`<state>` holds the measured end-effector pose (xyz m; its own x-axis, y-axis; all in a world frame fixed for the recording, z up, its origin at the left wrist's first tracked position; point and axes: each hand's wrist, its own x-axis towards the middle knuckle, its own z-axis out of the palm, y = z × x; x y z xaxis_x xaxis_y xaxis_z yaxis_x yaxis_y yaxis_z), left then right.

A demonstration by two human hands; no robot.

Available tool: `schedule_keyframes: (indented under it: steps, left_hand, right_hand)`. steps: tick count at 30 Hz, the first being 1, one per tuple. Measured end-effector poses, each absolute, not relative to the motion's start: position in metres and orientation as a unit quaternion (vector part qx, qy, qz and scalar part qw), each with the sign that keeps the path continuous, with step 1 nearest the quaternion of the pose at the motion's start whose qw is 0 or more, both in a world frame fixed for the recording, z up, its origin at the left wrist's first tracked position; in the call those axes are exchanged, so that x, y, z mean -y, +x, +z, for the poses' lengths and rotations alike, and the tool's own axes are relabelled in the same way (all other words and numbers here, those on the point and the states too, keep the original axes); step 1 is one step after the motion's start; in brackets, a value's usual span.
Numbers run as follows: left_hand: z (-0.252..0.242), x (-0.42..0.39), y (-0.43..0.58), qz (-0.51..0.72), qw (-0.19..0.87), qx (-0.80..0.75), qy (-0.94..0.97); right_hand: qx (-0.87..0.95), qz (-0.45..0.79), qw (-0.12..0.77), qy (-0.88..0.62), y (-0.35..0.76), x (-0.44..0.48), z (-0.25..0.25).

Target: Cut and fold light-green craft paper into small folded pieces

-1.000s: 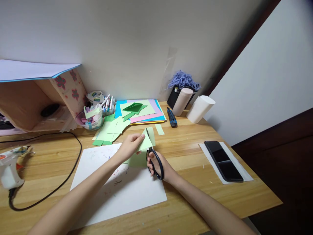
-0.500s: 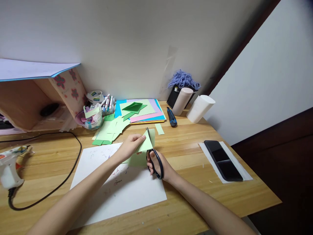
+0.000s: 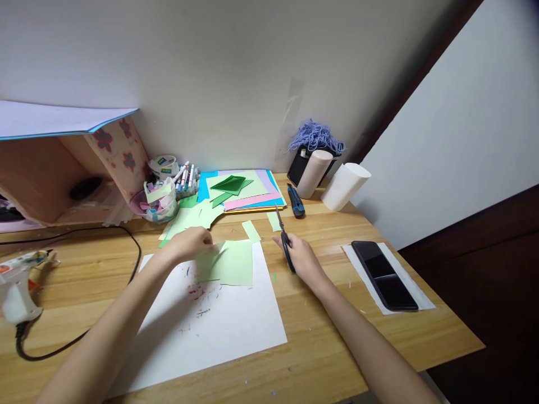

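Note:
My left hand is over the upper part of the white sheet, its fingers closed on a piece of light green paper, partly hidden by the hand. Beneath it, a larger light green sheet lies flat on the white one. My right hand grips black-handled scissors just right of the paper, blades pointing away from me. Beyond the sheet lie two small light green strips. More light green pieces are heaped past my left hand.
Coloured paper is stacked at the back, with a utility knife beside it. A glue gun and its cord lie left. A phone rests right. Two white rolls, a scrap tub and markers line the wall.
The scissors have come away from the paper, moving right with my right hand. My left hand moved left with its piece. A second cut strip now lies beyond the white sheet.

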<state>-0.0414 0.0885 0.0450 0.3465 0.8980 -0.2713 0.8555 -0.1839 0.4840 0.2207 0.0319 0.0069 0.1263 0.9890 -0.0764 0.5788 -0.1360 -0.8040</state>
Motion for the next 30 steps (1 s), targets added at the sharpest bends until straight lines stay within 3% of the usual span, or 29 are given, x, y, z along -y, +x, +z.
schedule_keyframes:
  steps: [4,8,15,20,22,27,30]
  left_hand:
    - [0.040,-0.087,-0.042,0.021,0.201,-0.593,0.780]
    - [0.031,-0.080,-0.023,0.077,0.241,-0.530,0.809]
    - [0.019,-0.083,-0.017,0.097,0.226,-0.524,0.815]
    - [0.027,-0.080,-0.015,0.141,0.279,-0.527,0.791]
    - [0.031,-0.079,-0.014,0.179,0.353,-0.509,0.765]
    - [0.037,-0.078,-0.008,0.249,0.543,-0.461,0.656]
    - [0.036,-0.075,-0.001,0.284,0.588,-0.472,0.592]
  right_hand:
    - [0.610,0.138,0.165,-0.762,0.233,-0.041,0.009]
    - [0.617,0.081,0.100,-0.777,0.235,-0.043,0.004]
    - [0.640,0.044,0.107,-0.760,0.237,-0.041,0.001]
    - [0.655,0.021,0.232,-0.719,0.237,-0.042,0.003]
    - [0.671,0.090,0.303,-0.671,0.233,-0.041,0.005]
    - [0.617,0.511,0.351,-0.486,0.213,-0.035,0.003]
    - [0.556,0.551,0.402,-0.474,0.204,-0.032,-0.003]
